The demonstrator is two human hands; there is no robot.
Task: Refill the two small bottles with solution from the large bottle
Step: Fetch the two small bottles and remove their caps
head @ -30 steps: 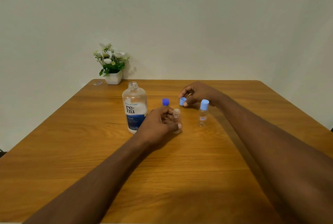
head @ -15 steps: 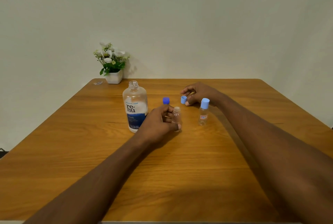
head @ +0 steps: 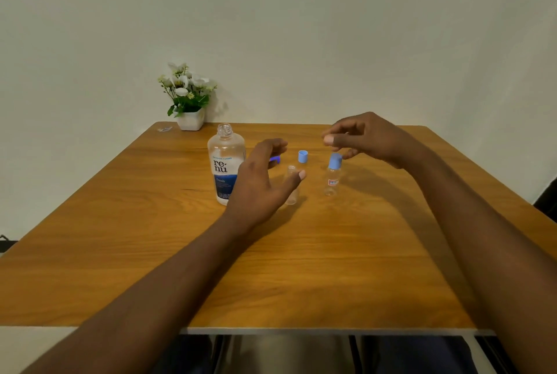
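Nothing held in either of the hands: left hand (head: 262,181) spread wide, thumb just beside the open small bottle (head: 291,193); right hand (head: 369,138) loosely curled over the capped small bottle (head: 331,182). Large bottle (head: 226,162) uncapped, just left of the left hand. Probably light, tippy plastic; best gripped mid-body. Loose cap (head: 303,156) between the hands; counter (head: 301,268) edges well apart.

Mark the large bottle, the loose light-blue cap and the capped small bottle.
large bottle (head: 226,166): head view, white label.
loose light-blue cap (head: 303,156): head view, side wall.
capped small bottle (head: 332,182): head view, red label.
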